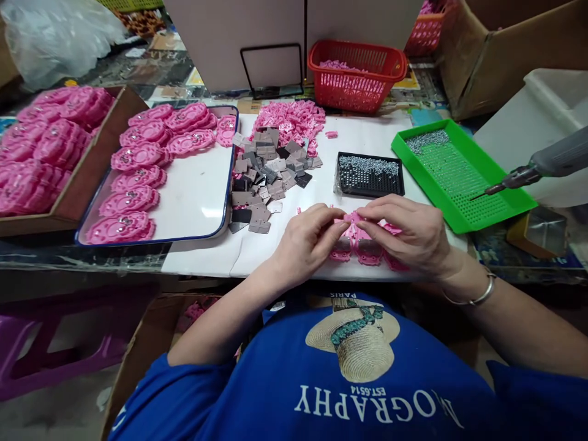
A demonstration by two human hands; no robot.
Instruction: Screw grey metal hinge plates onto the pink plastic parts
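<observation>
My left hand (309,237) and my right hand (407,231) meet near the table's front edge, each with thumb and fingertips pinched. Between them is a small pink plastic part (353,217), partly covered by the fingers. Just below lie several pink plastic casings (369,256) with grey plates set in them; my right hand hides some of these. Beyond the hands sits a black perforated tray (370,177) of small screws. Left of it are a heap of grey metal plates (269,177) and a pile of small pink parts (290,122).
A blue-rimmed white tray (197,193) of pink casings and a full cardboard box (85,184) stand left. Right are a green screw tray (493,214) and a power screwdriver (533,168), its bit over that tray. A red basket (356,86) stands behind.
</observation>
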